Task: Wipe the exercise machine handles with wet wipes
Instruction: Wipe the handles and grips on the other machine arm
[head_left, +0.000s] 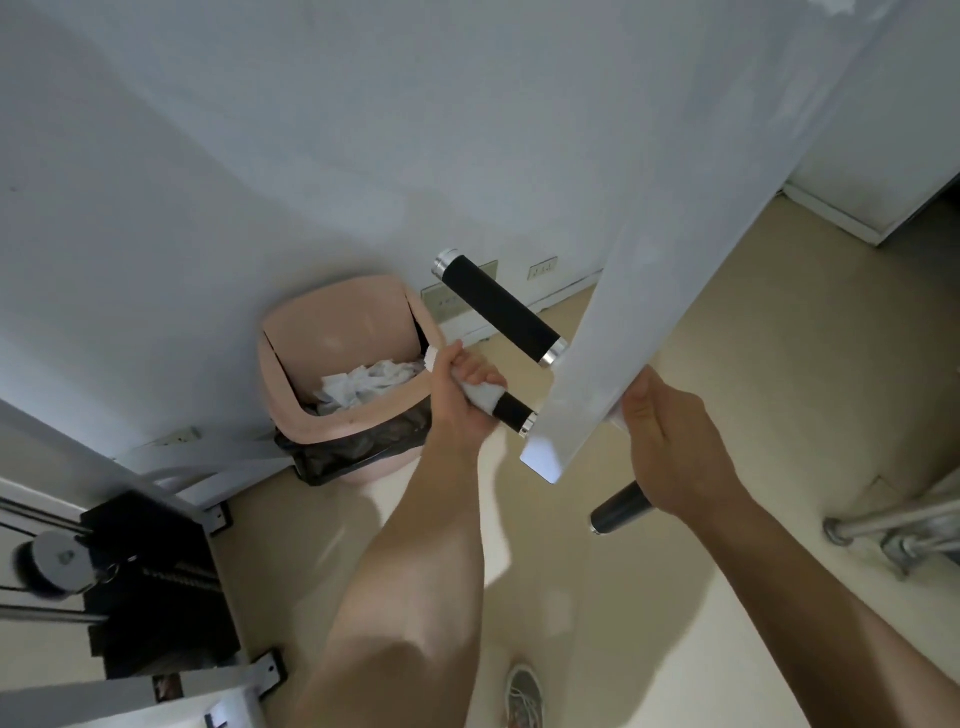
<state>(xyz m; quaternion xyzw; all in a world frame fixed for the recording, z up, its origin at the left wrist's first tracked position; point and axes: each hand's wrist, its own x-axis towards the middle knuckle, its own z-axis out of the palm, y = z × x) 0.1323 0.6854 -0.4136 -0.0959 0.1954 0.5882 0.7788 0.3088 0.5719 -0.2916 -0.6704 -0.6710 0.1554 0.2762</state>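
Observation:
A white machine arm (613, 332) slants down through the middle of the view, with black foam handles sticking out of it. My left hand (462, 395) is closed around the lower left handle (514, 411) with a white wet wipe (485, 396) wrapped between palm and grip. The upper left handle (498, 307) is bare. My right hand (670, 447) grips the arm's right side at the root of the lower right handle (621, 506), whose dark end pokes out below the hand.
A pink bin (337, 332) with a black liner and crumpled white wipes stands against the wall, just left of my left hand. A black weight stack (150, 577) and pulley fill the lower left. Metal frame feet (893, 530) lie at right. My shoe (524, 696) shows below.

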